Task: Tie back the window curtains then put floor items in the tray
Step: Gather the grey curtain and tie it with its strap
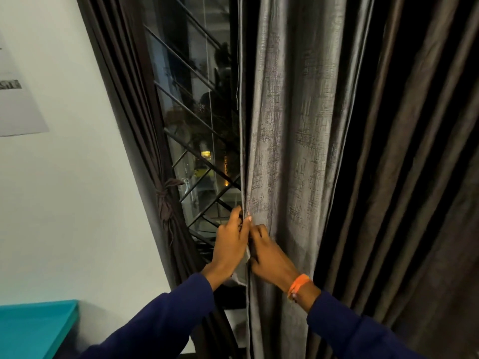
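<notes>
Two hands meet at the leading edge of the right-hand curtain, a grey, woven-looking panel that hangs loose in front of the window. Nearest to me are the dark blue sleeves reaching in from below, and on the right wrist an orange band. The left hand has its fingers curled around the hem from the window side, gripping the cloth. The right hand lies just beside it, touching it, thumb up against the fabric; its fingers are bent into the fold and seem to pinch the same edge, though most of them are hidden behind the hand.

Low at the left, a teal counter juts in against the white wall.

Further back, the left-hand curtain, dark brown, is already gathered against the wall and bound by a tie-back knotted around its waist. Behind both, the window shows a black metal grille of slanted bars, with darkness and a few yellow lights outside. A pale sheet of paper hangs on the wall at the far left.
</notes>
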